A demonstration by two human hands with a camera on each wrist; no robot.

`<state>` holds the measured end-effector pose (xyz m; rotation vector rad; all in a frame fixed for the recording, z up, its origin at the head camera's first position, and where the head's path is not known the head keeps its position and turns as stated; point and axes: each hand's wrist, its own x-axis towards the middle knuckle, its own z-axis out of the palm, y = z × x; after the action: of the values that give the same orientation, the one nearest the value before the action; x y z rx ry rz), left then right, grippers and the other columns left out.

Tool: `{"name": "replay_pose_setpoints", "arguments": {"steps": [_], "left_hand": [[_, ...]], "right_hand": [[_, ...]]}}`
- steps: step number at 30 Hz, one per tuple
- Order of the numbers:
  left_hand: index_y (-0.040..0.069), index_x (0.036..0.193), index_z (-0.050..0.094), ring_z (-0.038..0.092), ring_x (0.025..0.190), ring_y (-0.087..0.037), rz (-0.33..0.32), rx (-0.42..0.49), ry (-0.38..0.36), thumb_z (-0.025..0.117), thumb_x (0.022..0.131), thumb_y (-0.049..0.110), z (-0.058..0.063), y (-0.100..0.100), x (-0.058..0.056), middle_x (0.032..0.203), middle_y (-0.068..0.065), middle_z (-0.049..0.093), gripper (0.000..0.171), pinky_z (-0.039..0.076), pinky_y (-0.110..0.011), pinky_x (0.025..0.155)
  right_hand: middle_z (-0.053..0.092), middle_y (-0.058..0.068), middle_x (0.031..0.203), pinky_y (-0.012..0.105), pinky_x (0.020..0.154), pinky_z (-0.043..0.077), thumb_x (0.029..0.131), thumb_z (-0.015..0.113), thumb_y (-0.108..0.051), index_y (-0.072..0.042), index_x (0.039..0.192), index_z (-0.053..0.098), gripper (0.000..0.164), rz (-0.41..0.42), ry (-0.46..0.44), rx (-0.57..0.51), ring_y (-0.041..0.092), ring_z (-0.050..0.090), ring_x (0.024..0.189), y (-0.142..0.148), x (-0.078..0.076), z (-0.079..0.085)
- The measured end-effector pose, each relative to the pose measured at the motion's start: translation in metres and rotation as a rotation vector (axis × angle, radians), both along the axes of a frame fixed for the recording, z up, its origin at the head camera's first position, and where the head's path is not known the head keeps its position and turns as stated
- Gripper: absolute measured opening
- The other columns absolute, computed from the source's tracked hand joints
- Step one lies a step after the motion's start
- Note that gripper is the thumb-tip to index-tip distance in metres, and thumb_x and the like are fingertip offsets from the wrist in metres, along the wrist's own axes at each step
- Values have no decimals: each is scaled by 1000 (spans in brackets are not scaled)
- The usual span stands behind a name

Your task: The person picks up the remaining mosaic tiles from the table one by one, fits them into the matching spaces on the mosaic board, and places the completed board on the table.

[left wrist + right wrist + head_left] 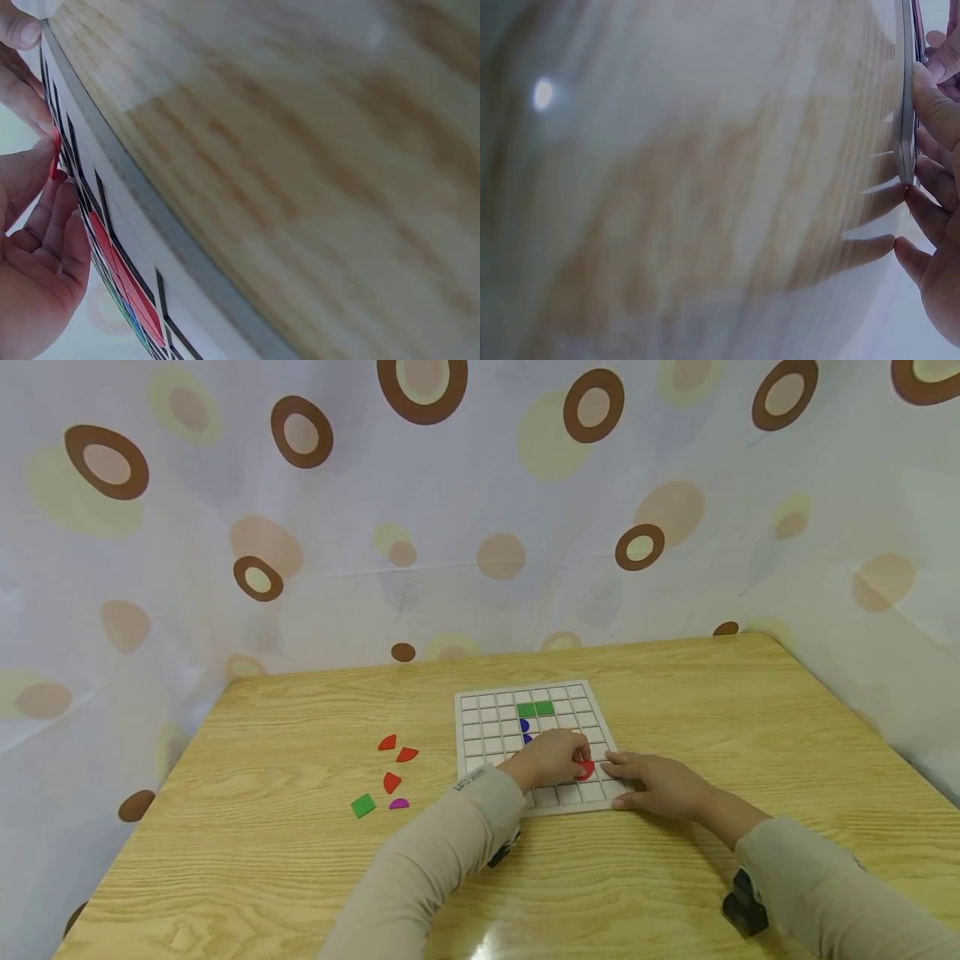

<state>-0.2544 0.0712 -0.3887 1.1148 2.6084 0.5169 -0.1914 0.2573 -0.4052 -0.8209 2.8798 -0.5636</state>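
Note:
A white square board (489, 700) ruled in black into a grid lies on the wooden table. My left hand (553, 758) reaches over its near right part and pinches a small red piece (587, 767) with a rounded edge between thumb and finger. In the left wrist view, that red piece (55, 154) stands on edge close over the grid, beside red pieces (124, 277) lying on the board. My right hand (663, 787) rests at the board's right edge, fingers extended and fingertips touching it. Two green squares (535, 708) and blue half-circles (524, 725) sit in cells; my left hand hides others.
Left of the board lie three loose red quarter-circles (392, 782), a green square (363, 806) and a purple half-circle (399, 804). A patterned white curtain (450, 610) hangs behind the wooden table (285, 860).

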Motion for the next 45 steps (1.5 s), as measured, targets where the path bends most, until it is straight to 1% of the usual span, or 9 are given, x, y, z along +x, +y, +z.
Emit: {"name": "replay_pose_setpoints", "arguments": {"steps": [7, 12, 19, 25, 28, 32, 35, 41, 45], "left_hand": [[12, 92, 59, 50, 75, -6, 5, -41, 37, 58, 83, 21, -2, 1, 0, 84, 5, 56, 12, 39, -18, 66], [13, 92, 60, 50, 74, -7, 18, -56, 36, 58, 83, 22, -3, 0, 0, 82, 5, 55, 13, 39, -19, 65], [14, 87, 60, 48, 69, -6, 32, -67, 36, 60, 82, 26, 0, 0, 2, 77, 7, 53, 13, 38, -18, 60], [14, 88, 60, 47, 65, -7, 78, -106, 60, 62, 79, 29, 0, 2, 4, 72, 8, 51, 17, 37, -19, 55], [14, 85, 59, 47, 64, -7, 102, -118, 66, 62, 79, 30, 1, 3, 6, 71, 8, 50, 17, 36, -20, 54], [15, 82, 57, 46, 63, -7, 118, -129, 80, 62, 78, 31, 1, 4, 6, 70, 8, 49, 18, 36, -20, 53], [15, 82, 58, 47, 63, -7, 125, -127, 74, 62, 79, 32, 1, 4, 6, 71, 8, 51, 18, 36, -20, 53], [14, 92, 61, 50, 72, -7, 106, -88, 41, 59, 81, 25, 2, 0, 4, 85, 6, 58, 15, 40, -20, 60], [13, 93, 61, 50, 74, -7, 63, -65, 45, 59, 80, 18, 0, -2, 2, 85, 5, 57, 13, 39, -20, 63]], "right_hand": [[39, 17, 128, 48, 89, 30, 77, 58, -42, 1, 120, 48, 62, -4, -1, 8, 35, 35, 116, 0, 1, 1], [39, 16, 128, 47, 89, 30, 77, 58, -41, 1, 120, 49, 61, -5, 1, 12, 35, 35, 116, 0, 0, 0], [39, 17, 128, 47, 89, 30, 77, 59, -40, 1, 121, 48, 61, -4, 3, 8, 35, 35, 116, 1, 1, 0], [40, 16, 128, 47, 89, 30, 77, 59, -39, 0, 120, 49, 60, 0, 4, 7, 34, 35, 116, 0, 0, -1], [40, 16, 128, 47, 89, 30, 77, 59, -40, 0, 120, 49, 60, -2, 3, 5, 34, 35, 116, 0, 0, 0], [39, 16, 128, 47, 89, 30, 77, 58, -41, 0, 121, 48, 61, 1, 7, 6, 34, 35, 116, 1, 0, 0], [39, 16, 128, 47, 89, 31, 78, 57, -41, 0, 121, 48, 61, 3, 8, 5, 34, 35, 116, 1, 0, -1], [39, 16, 128, 47, 89, 30, 77, 57, -43, 0, 121, 48, 62, -9, -3, 11, 34, 35, 116, 1, 1, 0], [39, 16, 129, 47, 90, 30, 77, 57, -42, 0, 121, 48, 62, -9, -5, 7, 34, 35, 116, 0, 1, 1]]}}
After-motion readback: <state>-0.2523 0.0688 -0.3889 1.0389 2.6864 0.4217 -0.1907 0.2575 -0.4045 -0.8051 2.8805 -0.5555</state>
